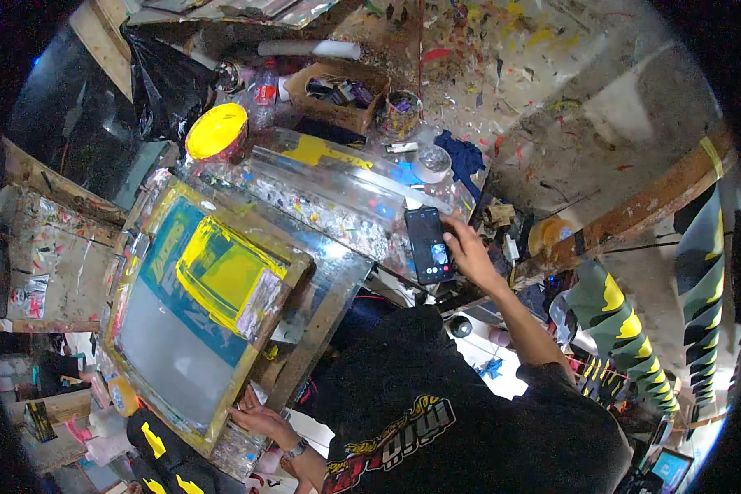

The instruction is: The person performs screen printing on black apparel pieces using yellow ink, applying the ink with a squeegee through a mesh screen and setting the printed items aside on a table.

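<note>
Smartphone [425, 244], our right hand [469, 253] half open against its edge, our left hand [259, 417] curled at a screen-printing frame [181, 346], its grip unclear

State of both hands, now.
Left hand: at the screen frame; grip cannot be told.
Right hand: at the phone; holding or merely touching, cannot tell.

Head-worn left fisheye camera: faces down from near above; wide field spans desk [305, 207] and surrounding floor [576, 107].
</note>
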### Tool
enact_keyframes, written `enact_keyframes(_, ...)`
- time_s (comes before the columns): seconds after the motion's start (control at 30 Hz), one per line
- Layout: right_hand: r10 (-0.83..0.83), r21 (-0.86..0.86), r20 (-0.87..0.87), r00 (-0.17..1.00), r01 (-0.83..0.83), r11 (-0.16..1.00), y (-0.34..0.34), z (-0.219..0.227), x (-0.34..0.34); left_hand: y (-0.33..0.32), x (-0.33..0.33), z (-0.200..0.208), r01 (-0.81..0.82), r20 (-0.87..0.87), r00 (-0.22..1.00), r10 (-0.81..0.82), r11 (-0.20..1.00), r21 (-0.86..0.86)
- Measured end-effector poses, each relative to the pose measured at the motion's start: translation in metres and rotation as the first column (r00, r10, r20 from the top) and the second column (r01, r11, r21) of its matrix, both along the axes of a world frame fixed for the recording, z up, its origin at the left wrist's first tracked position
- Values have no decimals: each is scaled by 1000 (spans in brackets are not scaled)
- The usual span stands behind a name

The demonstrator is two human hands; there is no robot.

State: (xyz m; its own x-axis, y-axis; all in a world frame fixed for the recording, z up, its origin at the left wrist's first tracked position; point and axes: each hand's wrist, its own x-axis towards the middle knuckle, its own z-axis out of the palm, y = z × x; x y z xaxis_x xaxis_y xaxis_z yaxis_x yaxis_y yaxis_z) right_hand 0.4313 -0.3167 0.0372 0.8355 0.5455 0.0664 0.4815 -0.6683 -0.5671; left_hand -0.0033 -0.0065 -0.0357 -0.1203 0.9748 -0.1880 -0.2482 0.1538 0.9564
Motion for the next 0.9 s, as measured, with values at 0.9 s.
enact_keyframes(0.9,686,-48,540,487,-796,604,257,36,-140,-7,3,19,37,-64,998,-28,988,152)
